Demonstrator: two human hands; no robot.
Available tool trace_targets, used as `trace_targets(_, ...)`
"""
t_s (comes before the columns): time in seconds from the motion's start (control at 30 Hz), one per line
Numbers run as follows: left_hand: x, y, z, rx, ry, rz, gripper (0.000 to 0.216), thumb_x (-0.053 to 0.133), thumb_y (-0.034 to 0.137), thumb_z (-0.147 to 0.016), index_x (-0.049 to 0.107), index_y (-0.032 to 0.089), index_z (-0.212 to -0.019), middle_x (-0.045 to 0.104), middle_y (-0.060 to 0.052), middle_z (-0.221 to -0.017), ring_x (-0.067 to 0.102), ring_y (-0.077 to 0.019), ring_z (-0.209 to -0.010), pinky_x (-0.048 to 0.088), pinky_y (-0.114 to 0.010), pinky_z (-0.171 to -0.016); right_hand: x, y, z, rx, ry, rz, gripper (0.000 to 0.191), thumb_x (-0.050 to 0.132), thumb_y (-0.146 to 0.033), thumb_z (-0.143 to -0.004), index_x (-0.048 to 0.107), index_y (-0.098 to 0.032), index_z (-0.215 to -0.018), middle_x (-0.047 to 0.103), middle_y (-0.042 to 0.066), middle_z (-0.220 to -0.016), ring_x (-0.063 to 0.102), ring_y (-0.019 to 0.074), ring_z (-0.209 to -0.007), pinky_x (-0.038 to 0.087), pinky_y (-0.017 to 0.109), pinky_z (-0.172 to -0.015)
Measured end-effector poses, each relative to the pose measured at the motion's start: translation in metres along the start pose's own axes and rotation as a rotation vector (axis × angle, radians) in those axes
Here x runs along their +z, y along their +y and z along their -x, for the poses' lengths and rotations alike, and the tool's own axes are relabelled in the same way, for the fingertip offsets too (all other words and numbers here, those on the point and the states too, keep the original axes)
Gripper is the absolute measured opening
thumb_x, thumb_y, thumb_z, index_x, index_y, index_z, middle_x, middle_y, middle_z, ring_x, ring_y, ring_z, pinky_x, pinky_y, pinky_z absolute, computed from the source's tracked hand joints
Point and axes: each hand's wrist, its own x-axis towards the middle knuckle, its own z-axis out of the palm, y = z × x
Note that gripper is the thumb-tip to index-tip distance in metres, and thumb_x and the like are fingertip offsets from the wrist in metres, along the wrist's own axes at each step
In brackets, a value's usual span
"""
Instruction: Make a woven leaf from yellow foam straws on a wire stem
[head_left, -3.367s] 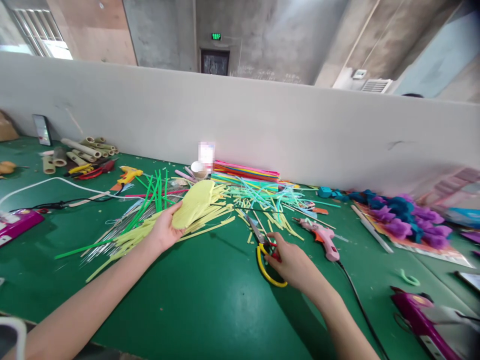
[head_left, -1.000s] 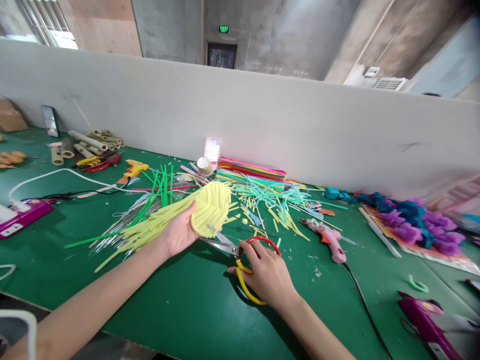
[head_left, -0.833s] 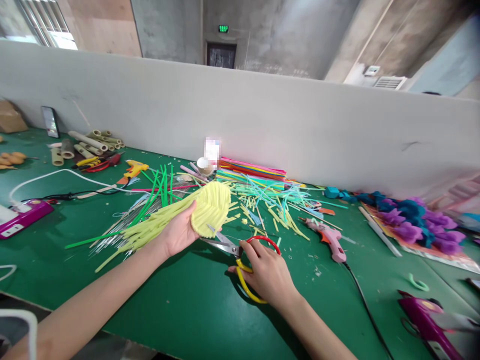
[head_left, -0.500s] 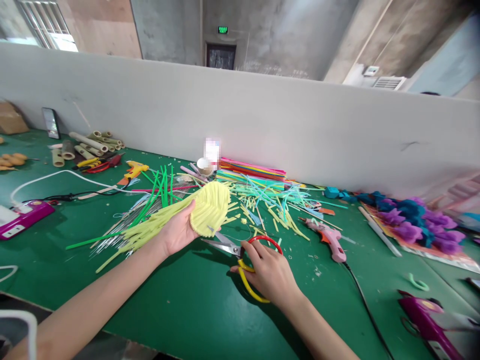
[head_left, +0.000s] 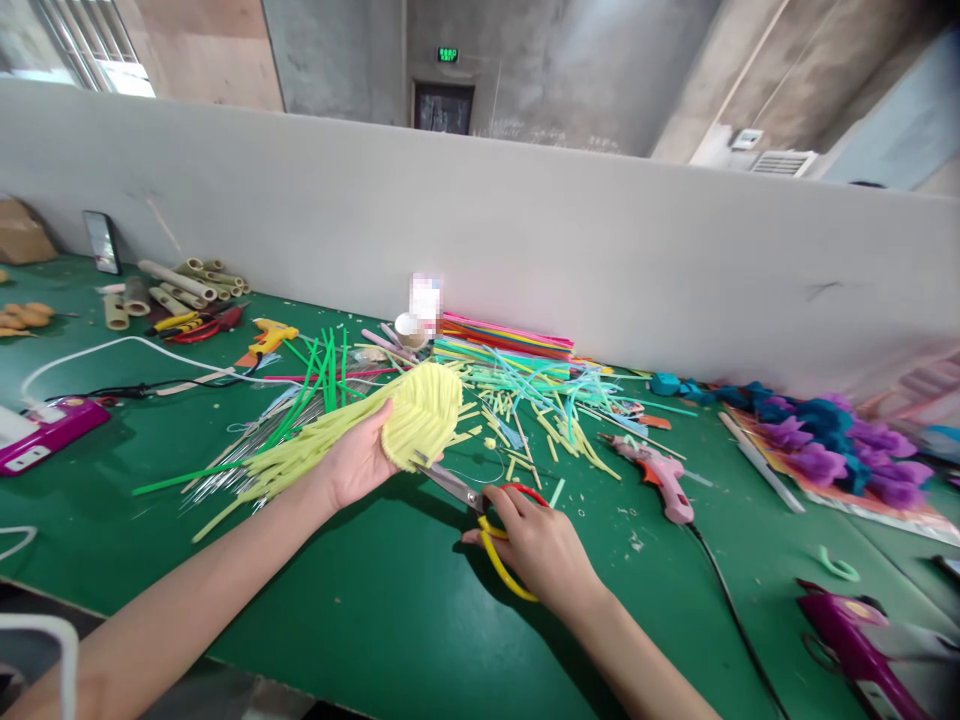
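My left hand [head_left: 365, 460] grips a yellow leaf-shaped piece [head_left: 422, 412] made of fuzzy pipe cleaners laid side by side, thumb on its face. Behind that hand a bundle of loose yellow pipe cleaners [head_left: 300, 455] lies on the table. In my right hand [head_left: 536, 540] is a pair of scissors [head_left: 491, 540] with one red and one yellow handle. Their blades are closed together, and the tips meet the lower edge of the leaf-shaped piece. Whether something sits between the tips is too small to tell.
On the green table [head_left: 360, 620], cut pipe cleaner bits [head_left: 555, 435] lie behind my hands. A pink glue gun [head_left: 664, 480] with a cord rests at right, a yellow glue gun [head_left: 271, 338] at left. Purple flowers [head_left: 825, 450], bamboo pieces [head_left: 180, 285] and purple power strips [head_left: 56, 435] are farther out.
The scissor blades, apart half a second ago, have come together at the lower edge of the yellow piece. My left hand has stayed nearly in place.
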Motion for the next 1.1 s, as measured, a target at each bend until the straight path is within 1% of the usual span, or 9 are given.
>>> trace_targets(0.13,0.003,-0.001,0.001,-0.004,0.043,-0.007,0.056,0.032,0.041,-0.103,0.030,0.012,-0.151,0.059,-0.017,-0.137,0.053,-0.0342,-0.128,0.042,-0.059,-0.106,0.004,0.000,0.002,0.011,-0.015,0.031,0.038,0.047,-0.052,-0.097,0.060,-0.017,-0.100,0.068,0.003,-0.078,0.061,0.0156,-0.053,0.030,0.029,-0.047)
trace_targets(0.2,0.004,-0.001,0.002,-0.002,0.060,-0.003,0.056,0.031,0.040,-0.103,0.029,0.012,-0.151,0.060,-0.017,-0.135,0.055,-0.0336,-0.127,0.043,-0.058,-0.106,0.006,0.000,0.002,0.020,-0.010,0.049,0.033,0.049,-0.048,-0.097,0.061,-0.017,-0.099,0.068,0.002,-0.078,0.060,0.0153,-0.053,0.028,0.030,-0.047)
trace_targets(0.33,0.005,-0.001,0.002,0.000,0.052,0.022,0.054,0.029,0.039,-0.103,0.028,0.016,-0.152,0.061,-0.015,-0.135,0.059,-0.0312,-0.123,0.044,-0.055,-0.107,0.007,-0.004,0.000,0.026,0.032,0.083,0.020,0.053,-0.037,-0.096,0.061,-0.019,-0.092,0.067,0.002,-0.074,0.061,0.0171,-0.062,0.030,0.029,-0.054)
trace_targets(0.43,0.006,-0.002,0.002,0.011,0.046,0.025,0.055,0.032,0.039,-0.103,0.026,0.016,-0.153,0.061,-0.016,-0.136,0.061,-0.0314,-0.120,0.044,-0.056,-0.106,0.004,-0.009,-0.004,0.046,0.036,0.116,0.028,0.052,-0.044,-0.095,0.061,-0.020,-0.085,0.064,0.002,-0.070,0.061,0.0187,-0.067,0.030,0.030,-0.060)
trace_targets(0.53,0.009,-0.003,0.002,0.014,0.066,0.026,0.056,0.031,0.038,-0.103,0.025,0.013,-0.153,0.061,-0.017,-0.134,0.061,-0.0317,-0.120,0.044,-0.056,-0.106,0.003,-0.012,-0.007,0.053,0.024,0.126,0.041,0.050,-0.058,-0.093,0.059,-0.020,-0.080,0.061,0.001,-0.065,0.056,0.0171,-0.058,0.026,0.031,-0.058)
trace_targets(0.6,0.009,-0.003,0.002,0.012,0.073,0.026,0.056,0.029,0.039,-0.104,0.026,0.011,-0.153,0.062,-0.018,-0.134,0.060,-0.0315,-0.121,0.043,-0.055,-0.107,0.003,-0.013,-0.007,0.030,0.023,0.111,0.044,0.049,-0.061,-0.092,0.059,-0.021,-0.078,0.059,0.000,-0.062,0.054,0.0161,-0.054,0.024,0.032,-0.057)
trace_targets(0.87,0.006,-0.007,0.002,-0.004,0.029,0.017,0.057,0.034,0.038,-0.103,0.024,0.014,-0.154,0.060,-0.018,-0.135,0.061,-0.0334,-0.119,0.041,-0.061,-0.107,0.007,-0.012,-0.003,0.004,0.085,0.056,0.046,0.045,-0.056,-0.097,0.057,-0.020,-0.070,0.059,-0.001,-0.054,0.053,0.0140,-0.046,0.021,0.031,-0.053)
trace_targets(1.0,0.010,-0.006,0.003,0.011,0.058,-0.031,0.054,0.034,0.038,-0.103,0.033,0.013,-0.150,0.057,-0.018,-0.139,0.057,-0.0346,-0.124,0.040,-0.061,-0.107,0.005,-0.014,-0.003,-0.003,0.130,0.018,0.048,0.043,-0.053,-0.099,0.056,-0.019,-0.068,0.057,-0.002,-0.050,0.052,0.0120,-0.042,0.021,0.029,-0.049)
trace_targets(1.1,0.013,-0.005,0.004,0.015,0.083,-0.079,0.053,0.035,0.039,-0.102,0.040,0.011,-0.147,0.055,-0.018,-0.141,0.054,-0.0336,-0.128,0.041,-0.056,-0.109,-0.002,-0.013,-0.005,-0.006,0.161,-0.029,0.049,0.043,-0.056,-0.098,0.056,-0.018,-0.069,0.059,-0.002,-0.051,0.054,0.0114,-0.042,0.026,0.027,-0.048)
